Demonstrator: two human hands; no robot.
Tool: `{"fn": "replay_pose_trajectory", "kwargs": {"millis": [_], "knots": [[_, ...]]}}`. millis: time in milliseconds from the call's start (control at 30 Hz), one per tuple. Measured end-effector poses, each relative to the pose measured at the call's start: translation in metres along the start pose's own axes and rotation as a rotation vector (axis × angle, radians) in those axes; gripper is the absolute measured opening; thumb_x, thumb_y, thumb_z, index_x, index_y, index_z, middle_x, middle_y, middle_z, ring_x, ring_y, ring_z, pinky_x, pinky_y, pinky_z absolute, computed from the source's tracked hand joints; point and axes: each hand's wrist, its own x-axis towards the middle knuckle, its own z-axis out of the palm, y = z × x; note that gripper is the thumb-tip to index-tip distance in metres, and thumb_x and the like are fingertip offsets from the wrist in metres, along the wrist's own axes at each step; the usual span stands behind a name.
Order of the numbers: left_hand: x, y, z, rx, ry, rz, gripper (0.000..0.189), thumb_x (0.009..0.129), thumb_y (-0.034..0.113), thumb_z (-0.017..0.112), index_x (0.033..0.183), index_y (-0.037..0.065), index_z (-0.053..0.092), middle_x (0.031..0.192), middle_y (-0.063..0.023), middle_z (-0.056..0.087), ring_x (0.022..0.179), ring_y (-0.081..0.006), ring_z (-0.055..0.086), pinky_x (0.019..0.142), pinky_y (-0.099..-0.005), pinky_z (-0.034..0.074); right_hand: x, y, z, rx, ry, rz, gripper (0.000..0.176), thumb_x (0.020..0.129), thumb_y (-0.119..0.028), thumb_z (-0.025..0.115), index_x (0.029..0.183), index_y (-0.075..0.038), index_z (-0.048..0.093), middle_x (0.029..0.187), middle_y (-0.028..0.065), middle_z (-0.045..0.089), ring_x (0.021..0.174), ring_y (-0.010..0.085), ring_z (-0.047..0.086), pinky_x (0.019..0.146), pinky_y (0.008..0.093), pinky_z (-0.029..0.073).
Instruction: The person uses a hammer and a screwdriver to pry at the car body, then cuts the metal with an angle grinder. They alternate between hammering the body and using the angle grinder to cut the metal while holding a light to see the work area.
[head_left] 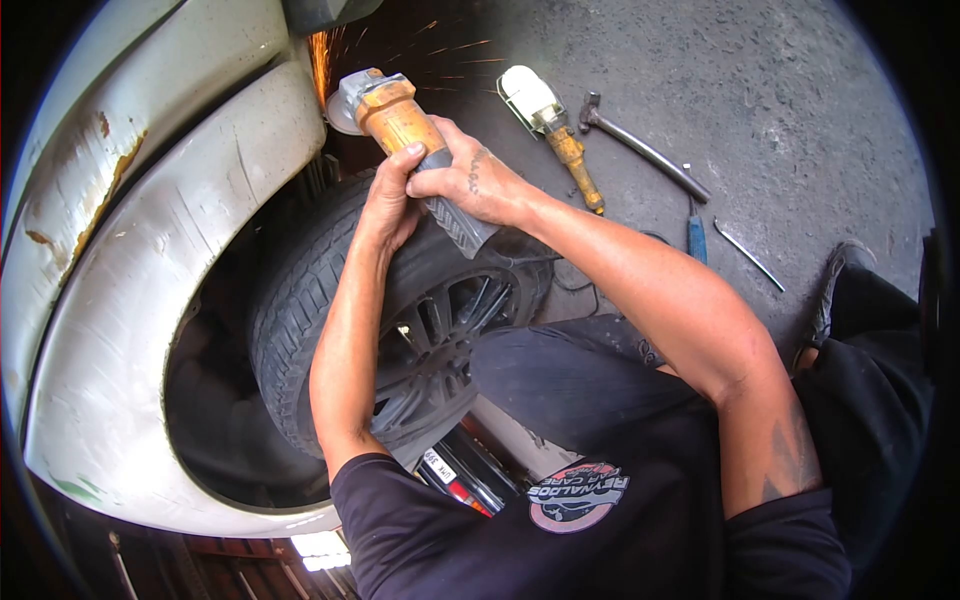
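Note:
Both of my hands are wrapped round a yellow and dark grey angle grinder (398, 120). My left hand (388, 200) grips the underside and near side of its body, thumb on top. My right hand (472, 178) closes over the body from the other side, above the dark rear handle. The grinder's disc (343, 113) is beside the edge of a scratched silver car body panel (240, 150). Orange sparks (321, 65) fly there; the exact contact point is hidden. Below my forearms stands a black tire (290, 330) with a dark alloy wheel (435, 335).
On the grey floor (790, 110) to the right lie a caged work light (530, 95) with a yellow handle, a hammer (645, 152), a blue-handled tool (697, 238) and a thin metal bar (750, 256). A dark cord (575, 285) runs near my knee (540, 365). Another car's rear shows below.

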Motion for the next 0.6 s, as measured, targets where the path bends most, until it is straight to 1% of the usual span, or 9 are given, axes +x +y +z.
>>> {"fn": "replay_pose_trajectory", "kwargs": {"millis": [200, 600], "knots": [[-0.0012, 0.0019, 0.0016, 0.003, -0.003, 0.004, 0.065, 0.093, 0.041, 0.074, 0.137, -0.001, 0.051, 0.120, -0.0114, 0.064, 0.109, -0.0208, 0.066, 0.099, -0.0374, 0.054, -0.0024, -0.0045, -0.0012, 0.015, -0.010, -0.007, 0.096, 0.079, -0.030, 0.078, 0.157, 0.004, 0.034, 0.140, 0.0255, 0.059, 0.135, 0.0321, 0.056, 0.113, 0.0384, 0.042], [-0.0005, 0.0000, 0.0013, -0.008, 0.001, 0.005, 0.064, 0.093, 0.041, 0.074, 0.136, -0.001, 0.052, 0.120, -0.0116, 0.064, 0.110, -0.0212, 0.066, 0.100, -0.0383, 0.054, 0.0009, -0.0019, 0.0001, -0.006, 0.007, 0.008, 0.095, 0.079, -0.030, 0.078, 0.156, 0.004, 0.036, 0.136, 0.0248, 0.061, 0.131, 0.0313, 0.058, 0.111, 0.0379, 0.043]]}}
